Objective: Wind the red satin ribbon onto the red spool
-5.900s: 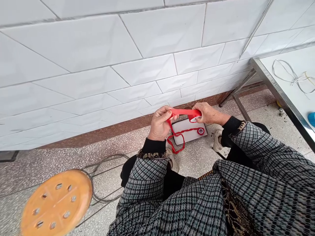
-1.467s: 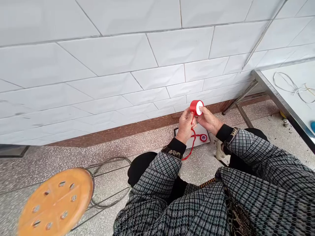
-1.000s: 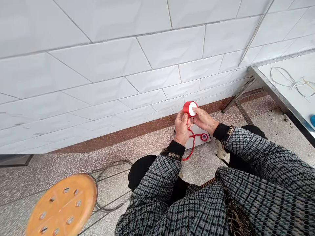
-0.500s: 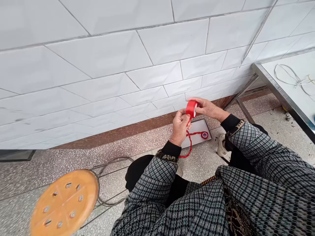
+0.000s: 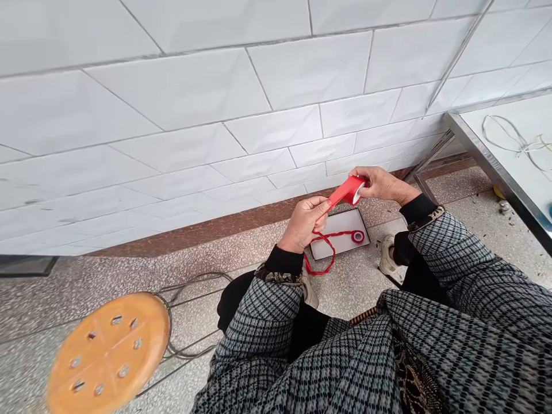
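My right hand (image 5: 379,183) grips a roll of red ribbon (image 5: 352,190) with a white core, its fingers closed around the side of the roll. A flat length of the ribbon stretches from the roll to my left hand (image 5: 305,223), whose thumb and fingers pinch it. Below my left hand a twisted red strand (image 5: 332,253) hangs in a loop. It runs towards a second, smaller red roll (image 5: 357,236), which lies in a shallow white box (image 5: 340,221) on the floor.
An orange round stool seat (image 5: 107,351) with metal legs is at lower left. To the right stands a metal-framed table (image 5: 487,146) with a loose wire (image 5: 513,138) on it. A white tiled wall (image 5: 280,129) runs across in front. My shoes rest beside the box.
My hands have moved apart, the right one rightward with the roll and the left one leftward. A longer stretch of flat ribbon now shows between them.
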`<state>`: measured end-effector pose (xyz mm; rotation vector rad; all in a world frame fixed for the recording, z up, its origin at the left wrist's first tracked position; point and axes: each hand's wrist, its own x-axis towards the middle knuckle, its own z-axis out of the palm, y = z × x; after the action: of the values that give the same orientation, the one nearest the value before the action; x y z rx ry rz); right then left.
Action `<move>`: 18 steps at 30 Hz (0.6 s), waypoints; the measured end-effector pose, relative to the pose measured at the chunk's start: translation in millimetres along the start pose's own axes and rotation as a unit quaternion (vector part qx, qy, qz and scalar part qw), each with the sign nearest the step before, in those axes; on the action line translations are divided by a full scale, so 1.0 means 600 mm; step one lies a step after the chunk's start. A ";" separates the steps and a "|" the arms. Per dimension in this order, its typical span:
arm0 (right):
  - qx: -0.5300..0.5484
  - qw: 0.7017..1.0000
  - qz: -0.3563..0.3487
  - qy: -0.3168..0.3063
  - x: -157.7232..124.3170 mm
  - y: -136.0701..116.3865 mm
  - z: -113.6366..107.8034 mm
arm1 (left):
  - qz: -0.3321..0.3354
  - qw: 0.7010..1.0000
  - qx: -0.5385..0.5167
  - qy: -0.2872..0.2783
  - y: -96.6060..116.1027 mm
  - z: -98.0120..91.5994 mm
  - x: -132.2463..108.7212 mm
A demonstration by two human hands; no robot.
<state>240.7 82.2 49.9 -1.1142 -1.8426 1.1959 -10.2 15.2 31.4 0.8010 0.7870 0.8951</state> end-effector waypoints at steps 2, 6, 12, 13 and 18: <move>0.021 1.000 0.005 -0.015 -0.003 0.002 -0.002 | -0.008 1.000 -0.026 -0.015 0.010 -0.003 -0.007; 0.046 0.998 0.028 -0.021 -0.005 0.000 -0.001 | 0.001 0.998 -0.046 -0.030 0.013 -0.004 -0.010; 0.104 0.993 0.048 -0.028 -0.006 -0.001 0.003 | 0.013 0.998 -0.051 -0.038 0.007 0.005 -0.008; 0.121 0.991 0.052 -0.027 -0.007 -0.001 0.004 | 0.012 0.998 -0.048 -0.039 0.004 0.008 -0.007; 0.181 0.981 0.050 0.043 -0.003 0.007 0.012 | 0.030 0.999 -0.017 -0.019 -0.021 0.025 0.004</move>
<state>236.6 78.7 43.1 -1.0408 -1.4440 1.4474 7.7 8.4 27.2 0.8121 0.7157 0.9414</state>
